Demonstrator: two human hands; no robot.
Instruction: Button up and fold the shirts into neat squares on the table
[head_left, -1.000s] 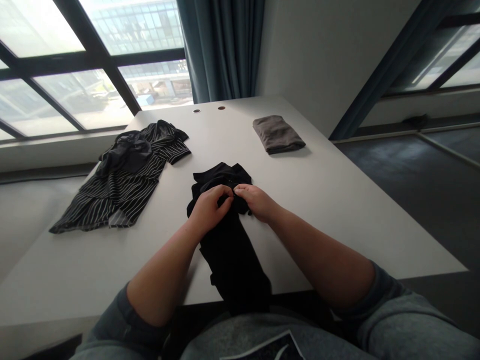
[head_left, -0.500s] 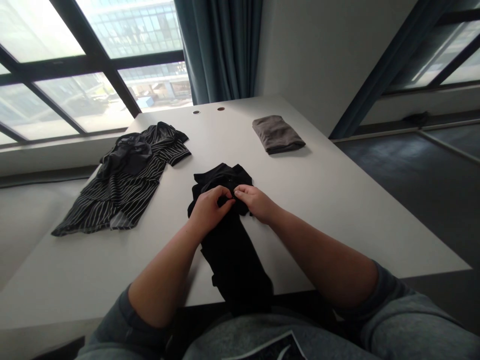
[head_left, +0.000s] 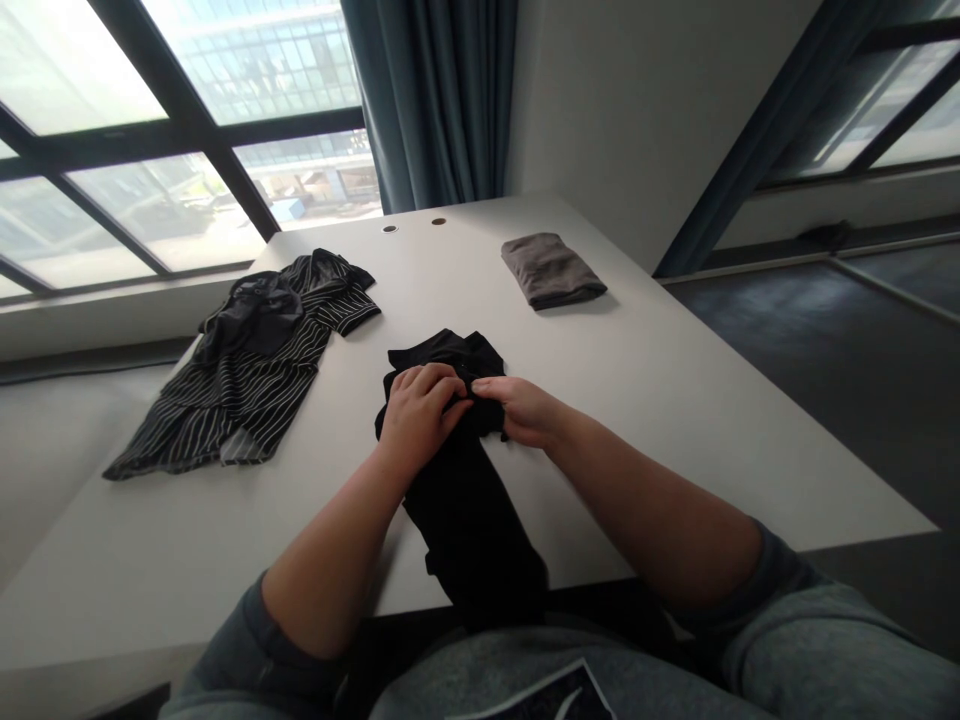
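Observation:
A black garment (head_left: 471, 520) lies lengthwise on the white table, its bunched top part farther from me and its lower end hanging at the front edge. My left hand (head_left: 421, 408) is closed in a pinch on the upper part of the cloth. Close beside it, my right hand (head_left: 521, 408) pinches the same garment with thumb and fingers. The fingertips of both hands almost meet. Whatever small part lies between them, perhaps a fastening, is too dark to make out.
On the left of the white table (head_left: 652, 430) lies a spread black-and-white striped garment (head_left: 247, 370) with a dark grey cloth (head_left: 262, 312) on it. A folded grey-brown cloth (head_left: 553, 270) sits at the back right. Behind are a blue curtain (head_left: 442, 100) and windows.
My left fingers have curled further over the black garment, while my right hand has shifted very slightly right and down. The garment stays in place, and the view has tilted a little.

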